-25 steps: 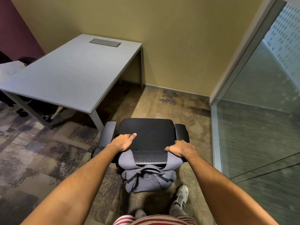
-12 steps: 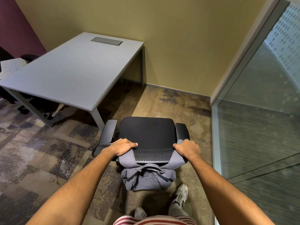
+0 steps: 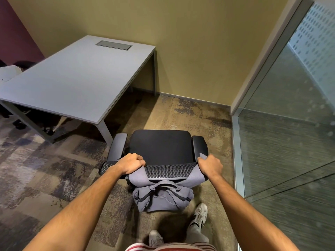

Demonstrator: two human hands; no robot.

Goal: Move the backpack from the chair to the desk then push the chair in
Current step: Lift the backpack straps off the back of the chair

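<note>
A grey backpack [image 3: 163,196] hangs behind the black office chair [image 3: 161,145], its two straps looped over the mesh backrest top. My left hand [image 3: 131,163] is closed on the left strap where it crosses the backrest. My right hand [image 3: 210,165] grips the right strap near the right armrest. The pale grey desk [image 3: 72,82] stands ahead to the left, with a cable hatch at its far end. The chair faces the wall, apart from the desk's near corner.
A glass partition [image 3: 290,124] with a metal frame runs along the right, close to the chair. A yellow wall [image 3: 190,51] closes the far side. Another dark chair base [image 3: 21,124] shows under the desk's left end. My shoes [image 3: 198,216] stand just behind the backpack.
Both hands have gone from resting flat on the backrest top to closed fists around the backpack straps. The chair and backpack stay in place.
</note>
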